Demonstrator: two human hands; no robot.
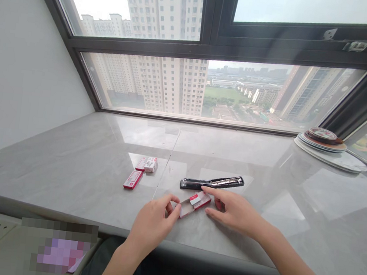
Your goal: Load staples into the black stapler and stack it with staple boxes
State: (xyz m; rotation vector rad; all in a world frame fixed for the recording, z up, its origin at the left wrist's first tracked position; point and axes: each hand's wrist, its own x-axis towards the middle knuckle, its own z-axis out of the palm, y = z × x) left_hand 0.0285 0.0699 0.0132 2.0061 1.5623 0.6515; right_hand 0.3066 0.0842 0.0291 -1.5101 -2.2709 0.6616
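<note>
A small red and white staple box [195, 203] lies open on the grey stone sill [67, 164] between my hands. My left hand [152, 222] pinches its left end with thumb and fingers. My right hand [233, 210] holds its right end, index finger stretched along the top edge. Just behind the box lies a black stapler [211, 183], swung open flat with its metal channel showing. Neither hand touches the stapler.
More red staple boxes lie to the left: one flat [133, 179] and two side by side [147, 164]. A stack of plates [326, 145] sits at the far right by the window [190, 81]. A grey wall closes the left side.
</note>
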